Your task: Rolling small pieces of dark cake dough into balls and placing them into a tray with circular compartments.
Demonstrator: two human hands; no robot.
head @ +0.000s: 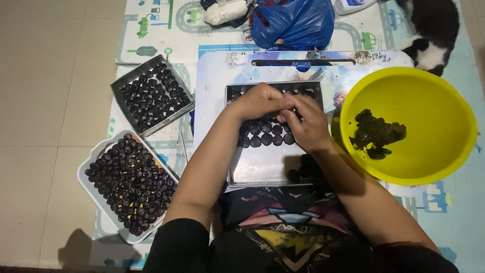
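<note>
Both my hands meet over a metal tray point(262, 169) on a small white lap table point(212, 86). My left hand point(260, 101) and my right hand point(305, 124) press their fingertips together, pinching a small dark lump that is mostly hidden. Rows of dark round balls point(267, 135) fill the far half of the tray; the near half is bare metal except for a few balls point(303, 172) by my right wrist. A yellow bowl point(429, 91) to the right holds a lump of dark paste point(376, 134).
At left lie a metal tray point(118, 91) and a white tray point(93, 194), both full of dark balls. A blue plastic bag point(295, 23) and a white bundle point(225, 11) lie beyond the table. A black-and-white cat point(432, 30) rests at the top right on the play mat point(454, 202).
</note>
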